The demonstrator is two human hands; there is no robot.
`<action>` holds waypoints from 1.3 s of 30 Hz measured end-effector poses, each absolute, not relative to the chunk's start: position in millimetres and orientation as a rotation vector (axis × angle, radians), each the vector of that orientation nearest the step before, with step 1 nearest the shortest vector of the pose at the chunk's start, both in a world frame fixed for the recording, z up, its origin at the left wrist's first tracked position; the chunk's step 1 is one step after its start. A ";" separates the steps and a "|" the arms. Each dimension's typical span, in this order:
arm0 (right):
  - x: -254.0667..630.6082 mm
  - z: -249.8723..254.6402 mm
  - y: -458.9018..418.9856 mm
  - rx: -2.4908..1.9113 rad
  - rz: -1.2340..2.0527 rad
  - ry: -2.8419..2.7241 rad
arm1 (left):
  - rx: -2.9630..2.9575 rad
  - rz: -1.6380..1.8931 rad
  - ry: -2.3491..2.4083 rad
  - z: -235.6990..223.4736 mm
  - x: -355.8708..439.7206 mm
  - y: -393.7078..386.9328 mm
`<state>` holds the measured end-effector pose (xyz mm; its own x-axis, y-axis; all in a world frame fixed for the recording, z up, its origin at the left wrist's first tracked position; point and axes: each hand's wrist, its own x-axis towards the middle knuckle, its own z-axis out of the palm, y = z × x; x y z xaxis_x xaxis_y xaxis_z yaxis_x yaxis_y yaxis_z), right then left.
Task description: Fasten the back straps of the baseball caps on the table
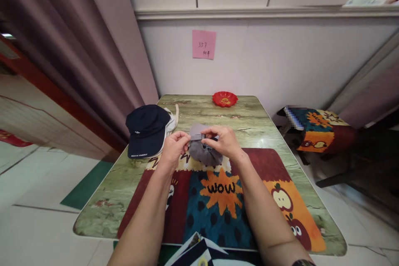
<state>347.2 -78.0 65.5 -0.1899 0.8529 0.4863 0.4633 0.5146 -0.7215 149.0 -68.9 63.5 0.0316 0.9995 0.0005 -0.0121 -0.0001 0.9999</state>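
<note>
Two hands (pixel 176 145) (pixel 220 139) hold the gray cap (pixel 206 153) by its strap (pixel 196 137), which runs crosswise.

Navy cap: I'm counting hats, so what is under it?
Part of a white cap and its strap show beneath the navy cap; the rest, and anything deeper, is covered.

A garment (pixel 183 254) with white and navy bands shows at the near edge of the table (pixel 96 212), bearing 1 yellowish round marking (pixel 203 262); left hand (pixel 175 146) and right hand (pixel 223 139) are bare, 1 dark band (pixel 303 262) at the right wrist
</note>
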 end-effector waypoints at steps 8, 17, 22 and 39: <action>341.3 65.7 -80.4 -1.005 0.671 -1.859 | 1.458 1.009 1.042 66.0 154.8 -74.7; 351.3 58.3 -74.7 -1.086 0.974 -1.952 | 1.363 0.981 1.037 65.3 146.8 -72.8; 351.2 57.9 -74.5 -1.057 0.979 -1.875 | 1.394 0.956 1.028 63.5 149.4 -72.9; 343.5 54.3 -72.1 -1.067 0.906 -1.712 | 1.617 1.017 1.057 66.2 152.1 -75.6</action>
